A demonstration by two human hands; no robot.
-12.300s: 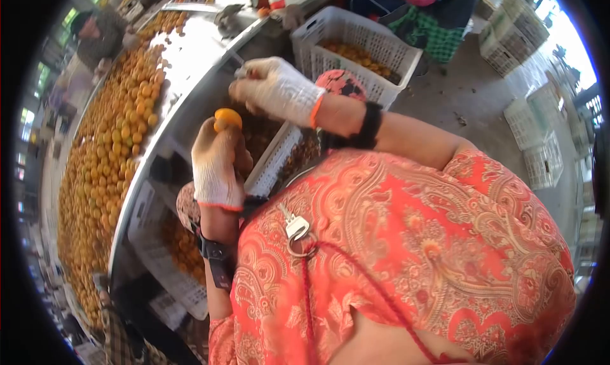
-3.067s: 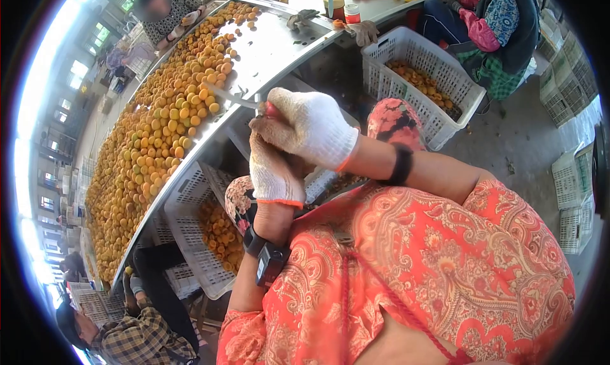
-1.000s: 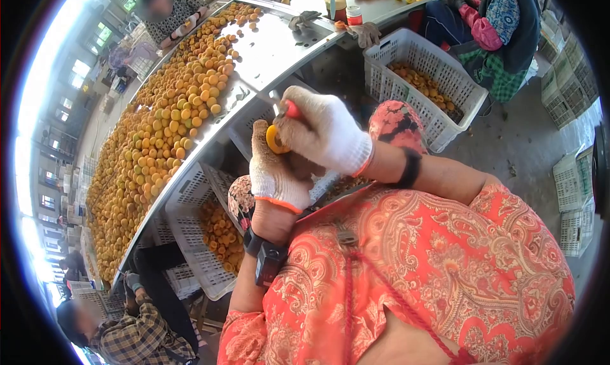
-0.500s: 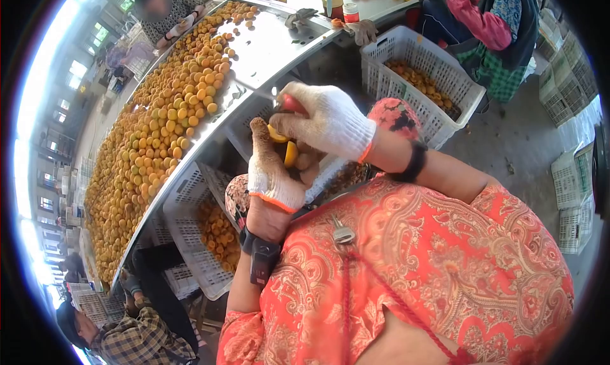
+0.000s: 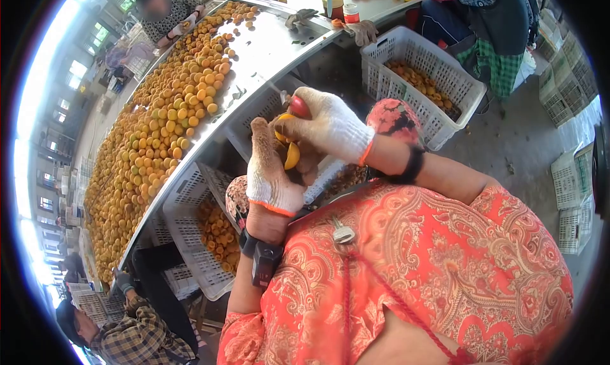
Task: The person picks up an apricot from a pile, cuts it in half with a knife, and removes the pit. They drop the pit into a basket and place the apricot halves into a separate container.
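we hold split orange fruit [image 5: 291, 154] at frame centre, left hand [image 5: 270, 174] fingers clamped on it; right hand [image 5: 330, 127] fingers wrapped round red-handled knife [image 5: 300, 106]. halving step, we judge; next needs halves parted cleanly.

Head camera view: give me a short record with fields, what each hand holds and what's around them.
left hand: gloved, gripping a split orange fruit
right hand: gloved, gripping a red-handled knife at the fruit
table: metal, heaped with a fruit pile
crates: white crate holding fruit beyond the hands; second crate holding fruit under the table edge
other people: three around the table, one with a plaid sleeve
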